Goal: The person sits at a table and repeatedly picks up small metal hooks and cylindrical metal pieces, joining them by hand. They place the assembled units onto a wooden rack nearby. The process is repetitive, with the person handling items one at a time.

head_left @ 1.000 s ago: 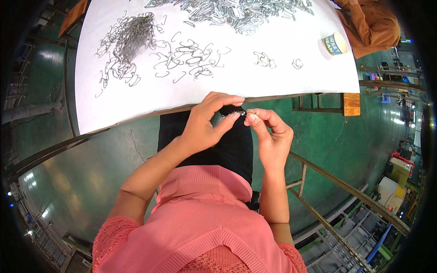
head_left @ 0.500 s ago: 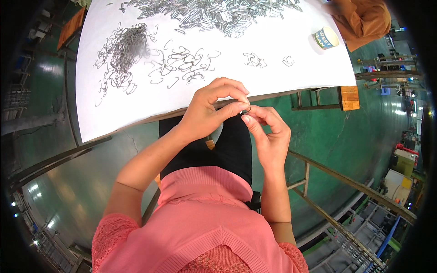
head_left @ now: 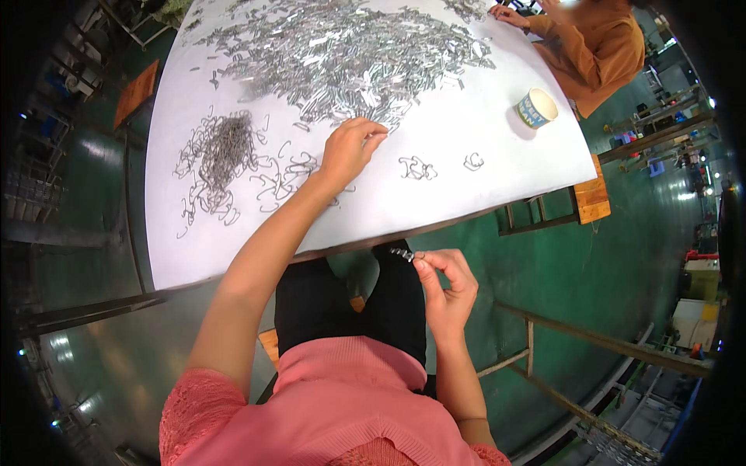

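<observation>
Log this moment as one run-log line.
left hand: reaching into pile of small silver metal clips | right hand: pinching small metal clip piece | white table

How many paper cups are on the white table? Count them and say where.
1. A single paper cup stands on the white table near its far right edge, by the person in the brown top. Others could lie outside the view.

Bright, even overhead light glares off the white table (head_left: 497, 167); fisheye bends and blackens the edges.
</observation>
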Demonstrator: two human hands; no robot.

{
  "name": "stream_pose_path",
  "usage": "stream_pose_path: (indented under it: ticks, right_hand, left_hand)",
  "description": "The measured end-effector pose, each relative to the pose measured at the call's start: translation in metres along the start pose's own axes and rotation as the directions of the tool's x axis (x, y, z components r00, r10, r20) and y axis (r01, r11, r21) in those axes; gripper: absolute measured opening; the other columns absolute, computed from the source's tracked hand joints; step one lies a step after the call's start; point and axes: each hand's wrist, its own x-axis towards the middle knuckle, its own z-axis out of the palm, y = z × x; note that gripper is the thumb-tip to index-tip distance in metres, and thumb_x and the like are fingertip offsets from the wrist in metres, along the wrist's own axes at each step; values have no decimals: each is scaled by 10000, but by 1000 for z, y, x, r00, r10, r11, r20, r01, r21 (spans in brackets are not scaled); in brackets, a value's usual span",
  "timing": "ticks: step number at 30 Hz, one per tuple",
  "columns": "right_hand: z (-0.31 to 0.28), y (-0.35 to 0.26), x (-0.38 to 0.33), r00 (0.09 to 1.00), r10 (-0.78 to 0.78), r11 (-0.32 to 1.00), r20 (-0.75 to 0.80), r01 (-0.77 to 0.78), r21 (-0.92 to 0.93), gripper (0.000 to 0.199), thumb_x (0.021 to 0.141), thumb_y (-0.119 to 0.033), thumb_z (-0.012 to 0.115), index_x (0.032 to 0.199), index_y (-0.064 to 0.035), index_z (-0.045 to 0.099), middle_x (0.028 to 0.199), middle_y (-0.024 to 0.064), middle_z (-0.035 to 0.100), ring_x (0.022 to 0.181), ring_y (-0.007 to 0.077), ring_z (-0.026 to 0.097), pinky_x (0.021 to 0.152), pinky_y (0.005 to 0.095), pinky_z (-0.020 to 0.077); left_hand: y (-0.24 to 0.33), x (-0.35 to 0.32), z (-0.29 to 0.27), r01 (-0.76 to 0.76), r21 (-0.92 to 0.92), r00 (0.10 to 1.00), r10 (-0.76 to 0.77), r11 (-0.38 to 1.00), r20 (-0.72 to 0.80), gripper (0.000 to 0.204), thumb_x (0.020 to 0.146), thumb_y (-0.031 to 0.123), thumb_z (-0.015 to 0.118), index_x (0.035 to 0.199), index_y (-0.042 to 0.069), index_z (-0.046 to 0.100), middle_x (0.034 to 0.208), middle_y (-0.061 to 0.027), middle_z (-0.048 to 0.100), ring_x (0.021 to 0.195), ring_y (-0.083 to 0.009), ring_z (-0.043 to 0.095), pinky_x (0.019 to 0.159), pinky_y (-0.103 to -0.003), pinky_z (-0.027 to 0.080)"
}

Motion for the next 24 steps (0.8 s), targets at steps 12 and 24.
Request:
stream_pose_path:
  ticks: [12,24]
  right_hand:
    - [-4,12,-11,999,32,999,-29,-33,-13,59,798,-94,729,845,-62,712,806,38,677,738,169,614,718,284,444]
    - [15,7,-26,993,-113,989,15,114,-95,57,796,-107,733,845,-87,710,800,11,678,747,156,620,712,279,399]
  left_hand:
    - [-32,40,41,-473,753,880,212,458,424,152,781,98,574,922,92,631,931,-35,583,945,-202,540,827,-351,414]
    - [73,-56,-44,308,-292,924,-212,905,318,197,847,187,683,986,47,698,865,-55,708,776,-112,648,712,-278,492]
